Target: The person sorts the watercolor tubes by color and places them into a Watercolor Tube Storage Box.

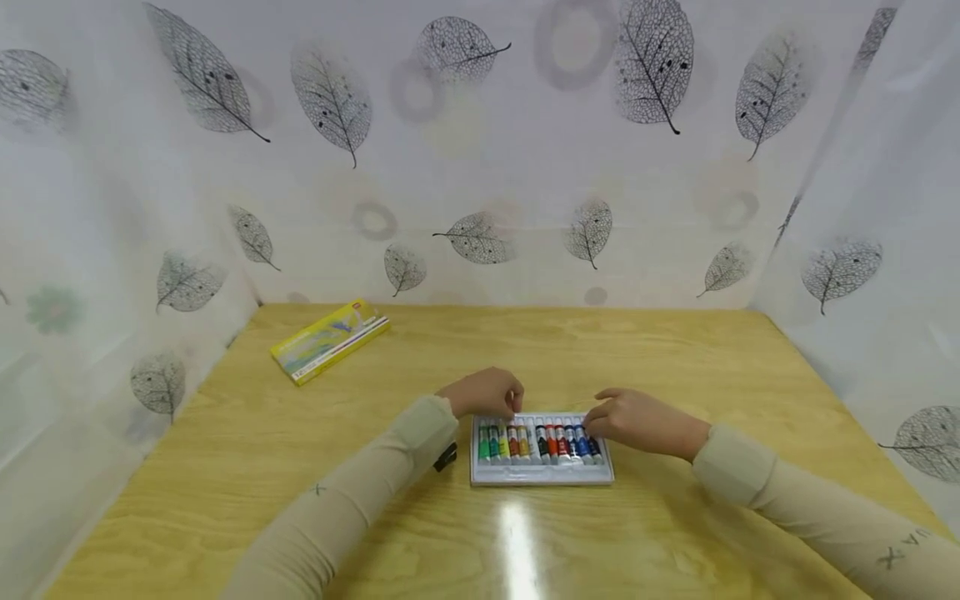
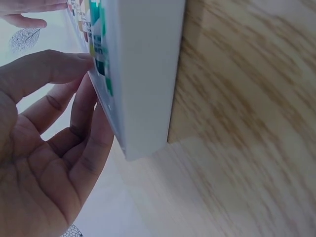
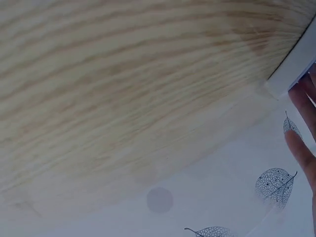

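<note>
A white plastic tray [image 1: 542, 475] of paint tubes lies flat on the table in the head view. Green, yellow, orange and brown tubes [image 1: 504, 443] fill its left half; dark, red and blue tubes [image 1: 567, 443] fill the right. At the far left rim, my left hand [image 1: 486, 392] bends its fingers. In the left wrist view the thumb [image 2: 64, 66] touches the rim beside the tubes and the curled fingers lie against the outer side. My right hand [image 1: 645, 423] rests over the far right corner, its fingers touching the end blue tubes. Only some fingers [image 3: 302, 150] show in the right wrist view.
A yellow flat box [image 1: 330, 342] with a printed picture lies at the back left of the wooden table [image 1: 675, 350]. White curtains [image 1: 480, 150] with leaf prints enclose the back and both sides. A small black item [image 1: 446, 457] shows beside the left cuff.
</note>
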Demonstrator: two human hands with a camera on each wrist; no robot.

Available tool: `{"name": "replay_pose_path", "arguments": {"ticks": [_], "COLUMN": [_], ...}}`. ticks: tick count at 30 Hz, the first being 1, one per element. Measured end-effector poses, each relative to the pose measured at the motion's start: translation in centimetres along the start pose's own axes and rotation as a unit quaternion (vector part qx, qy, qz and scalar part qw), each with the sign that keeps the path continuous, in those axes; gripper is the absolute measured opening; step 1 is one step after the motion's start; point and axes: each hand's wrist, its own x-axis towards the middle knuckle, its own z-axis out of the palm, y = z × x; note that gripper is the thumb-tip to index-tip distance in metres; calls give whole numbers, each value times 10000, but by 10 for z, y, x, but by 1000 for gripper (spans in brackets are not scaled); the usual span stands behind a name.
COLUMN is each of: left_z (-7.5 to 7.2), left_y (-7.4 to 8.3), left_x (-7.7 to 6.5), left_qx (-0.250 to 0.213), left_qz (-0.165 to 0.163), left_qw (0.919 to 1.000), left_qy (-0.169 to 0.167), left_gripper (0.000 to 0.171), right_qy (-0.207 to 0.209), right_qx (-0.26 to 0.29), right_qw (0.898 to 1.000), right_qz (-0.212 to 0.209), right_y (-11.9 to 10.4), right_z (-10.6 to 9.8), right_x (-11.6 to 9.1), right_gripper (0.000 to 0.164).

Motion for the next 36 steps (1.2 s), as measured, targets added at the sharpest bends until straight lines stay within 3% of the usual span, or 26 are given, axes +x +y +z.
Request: {"name": "replay_pose_path", "arguments": {"ticks": [9,16,25,30,36], "left_z": [-7,-8,-14,-19,-33], "left_y": [-5,-11,-20,-41,-84], "left_x": [-6,-7,-21,-40,-69], "left_qx": [-54,89,79,372,865], "left_qz": [-121,-63,-85,-152,-166], "left_qw": [9999,9999,9991,9964,9860], "left_qy": [27,66,414,745,1413], "left_gripper": [9,5,13,15,15], "right_qy": [-226,82,-156,-462,-930], "right_qx": [985,975,1021,1210,1515], "right_qw": [9913,9882,9826,9763,9632], "right_qz": [844,1176,1545,1732,2018], "right_y": [-2,-5,-16,-24,-31], "right_z": [-8,-14,-16,-17,-17], "right_x": [7,14,24,27,23], "right_gripper": [19,33,53,56,64]}}
